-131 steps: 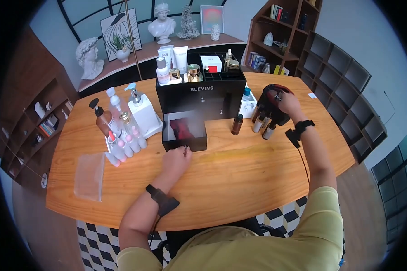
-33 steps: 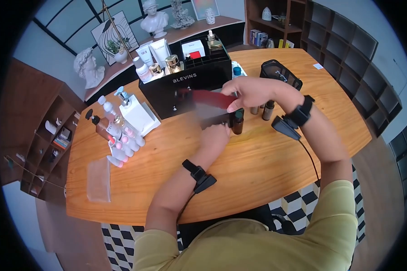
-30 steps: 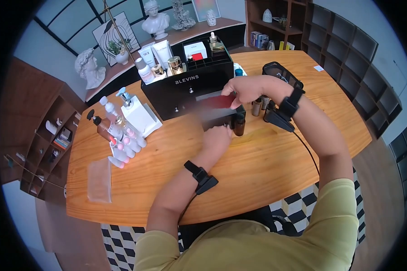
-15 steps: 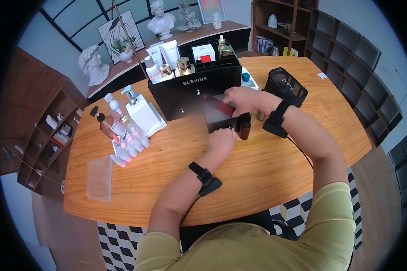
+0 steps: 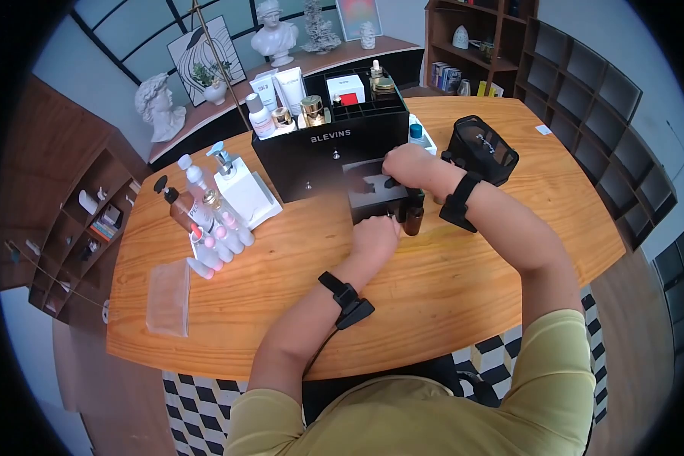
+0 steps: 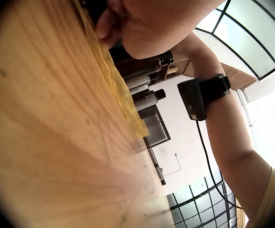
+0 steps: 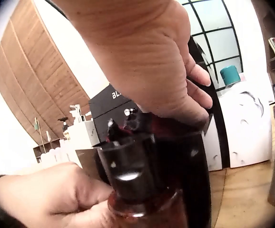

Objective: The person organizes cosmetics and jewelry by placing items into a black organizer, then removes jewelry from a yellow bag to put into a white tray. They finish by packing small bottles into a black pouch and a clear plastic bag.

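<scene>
A small drawer (image 5: 366, 211) stands pulled out of the black organizer (image 5: 285, 167) marked BLEVINS. At its front my left hand (image 5: 375, 237) pinches the knob. My right hand (image 5: 408, 165) reaches over the drawer's right rim, its fingertips partly hidden inside. Dark shapes lie in the grey interior, close to those fingers. In the right wrist view, a dark red thing with black tips (image 7: 168, 124) shows below the palm; I cannot tell whether the hidden fingers hold it. Close by the drawer's front right corner, a brown bottle (image 5: 413, 222) with a black cap stands upright.
A black mesh basket (image 5: 501, 169) is at the right, and a white box (image 5: 429, 144) stands behind the drawer. Pump bottles and a white dispenser (image 5: 239, 194) group at the left near a translucent pouch (image 5: 167, 299). Jars and tubes top the organizer.
My right hand left the mesh basket and brought a dark red thing to the drawer. Its red, visible half a second ago, is hidden in the head view. My left hand moved right.
</scene>
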Motion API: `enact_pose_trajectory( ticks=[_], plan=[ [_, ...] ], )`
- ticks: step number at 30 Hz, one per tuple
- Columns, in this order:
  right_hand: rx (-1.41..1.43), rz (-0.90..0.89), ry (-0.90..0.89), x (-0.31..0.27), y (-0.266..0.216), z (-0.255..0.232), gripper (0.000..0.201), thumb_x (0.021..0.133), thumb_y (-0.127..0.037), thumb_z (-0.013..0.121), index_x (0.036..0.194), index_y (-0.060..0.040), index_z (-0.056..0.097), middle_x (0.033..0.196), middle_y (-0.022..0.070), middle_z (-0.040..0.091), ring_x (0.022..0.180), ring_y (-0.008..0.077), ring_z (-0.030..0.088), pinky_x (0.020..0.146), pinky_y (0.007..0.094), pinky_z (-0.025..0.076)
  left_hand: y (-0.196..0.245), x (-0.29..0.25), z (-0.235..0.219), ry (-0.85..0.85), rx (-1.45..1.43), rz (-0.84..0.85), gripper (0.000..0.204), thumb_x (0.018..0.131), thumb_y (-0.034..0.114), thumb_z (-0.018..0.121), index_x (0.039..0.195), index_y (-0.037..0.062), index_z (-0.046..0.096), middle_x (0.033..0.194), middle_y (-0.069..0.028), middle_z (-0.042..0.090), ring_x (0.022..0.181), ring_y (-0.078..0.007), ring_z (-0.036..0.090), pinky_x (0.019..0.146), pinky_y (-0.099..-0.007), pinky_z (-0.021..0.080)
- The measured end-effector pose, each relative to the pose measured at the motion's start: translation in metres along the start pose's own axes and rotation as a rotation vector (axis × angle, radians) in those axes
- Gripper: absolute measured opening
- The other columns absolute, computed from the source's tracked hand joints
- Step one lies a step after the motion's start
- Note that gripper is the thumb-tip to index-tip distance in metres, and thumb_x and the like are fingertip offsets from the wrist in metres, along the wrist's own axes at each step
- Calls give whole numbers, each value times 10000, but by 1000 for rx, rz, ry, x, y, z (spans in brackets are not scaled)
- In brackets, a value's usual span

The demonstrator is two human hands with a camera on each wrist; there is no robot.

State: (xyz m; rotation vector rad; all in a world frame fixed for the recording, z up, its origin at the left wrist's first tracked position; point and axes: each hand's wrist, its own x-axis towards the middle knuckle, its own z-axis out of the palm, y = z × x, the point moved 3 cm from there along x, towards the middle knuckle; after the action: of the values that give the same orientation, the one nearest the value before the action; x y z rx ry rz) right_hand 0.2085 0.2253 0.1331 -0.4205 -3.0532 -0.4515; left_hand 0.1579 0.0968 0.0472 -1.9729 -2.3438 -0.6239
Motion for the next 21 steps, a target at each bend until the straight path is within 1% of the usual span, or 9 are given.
enact_pose_trajectory(
  ticks=[1, 2, 5, 8, 11, 14, 17, 20, 21],
  plan=[
    [-58, -16, 41, 3, 2, 8, 109, 677, -99, 702, 784, -85, 707, 751, 131, 672, 754, 322, 660, 650, 399, 525, 0, 0, 0, 6, -3, 4, 410, 918, 289, 475, 688, 19, 682, 662, -204, 647, 618, -350, 661, 595, -439, 540],
    [-116, -33, 83, 3, -2, 2, 101, 678, -100, 698, 777, -89, 714, 757, 130, 676, 755, 319, 664, 650, 398, 529, -1, -1, -1, 12, -5, 6, 410, 918, 289, 475, 690, 19, 683, 665, -205, 649, 619, -350, 661, 596, -440, 540],
    [98, 2, -115, -2, -4, -10, 64, 668, -98, 686, 726, -93, 713, 734, 129, 674, 736, 323, 658, 637, 404, 524, -2, 0, 1, -1, -6, -9, 409, 919, 291, 475, 698, 19, 686, 665, -201, 650, 615, -349, 660, 593, -437, 540],
    [220, -22, -173, 4, 3, 2, 45, 665, -105, 677, 694, -94, 709, 720, 133, 670, 717, 333, 651, 634, 415, 516, -1, 0, 0, -3, 2, 0, 410, 921, 291, 474, 703, 17, 687, 661, -198, 649, 608, -348, 659, 588, -433, 541],
    [176, -52, -196, 6, 3, 8, 65, 679, -119, 657, 715, -94, 704, 727, 136, 669, 722, 344, 647, 634, 420, 508, 0, 0, -1, -8, 10, -1, 407, 920, 291, 479, 698, 21, 686, 655, -195, 649, 599, -345, 659, 582, -429, 543],
    [314, -59, -5, 15, 0, 19, 98, 717, -160, 644, 741, -84, 701, 738, 138, 668, 722, 348, 640, 637, 411, 505, -1, -1, 0, 81, 37, 32, 414, 917, 262, 465, 648, 36, 684, 616, -181, 645, 568, -328, 661, 561, -415, 544],
    [659, 10, -24, 20, -23, -7, 170, 752, -226, 624, 773, -76, 702, 754, 138, 668, 726, 341, 635, 654, 408, 503, -2, 0, 1, 41, 41, 26, 394, 913, 293, 496, 689, 30, 685, 651, -193, 650, 582, -334, 658, 559, -415, 545],
    [506, 12, -169, 33, -40, -3, 259, 768, -327, 678, 809, -73, 709, 783, 148, 676, 754, 327, 642, 676, 408, 502, -1, -1, -2, 29, 36, 25, 393, 911, 294, 500, 688, 27, 685, 648, -192, 650, 577, -330, 658, 552, -412, 545],
    [427, -40, -177, 43, -42, 11, 268, 756, -325, 680, 834, -71, 715, 814, 150, 680, 781, 323, 643, 697, 405, 500, -2, -2, 0, 30, 35, 22, 393, 910, 295, 501, 690, 27, 685, 649, -192, 650, 576, -329, 658, 552, -414, 546]
  ],
)
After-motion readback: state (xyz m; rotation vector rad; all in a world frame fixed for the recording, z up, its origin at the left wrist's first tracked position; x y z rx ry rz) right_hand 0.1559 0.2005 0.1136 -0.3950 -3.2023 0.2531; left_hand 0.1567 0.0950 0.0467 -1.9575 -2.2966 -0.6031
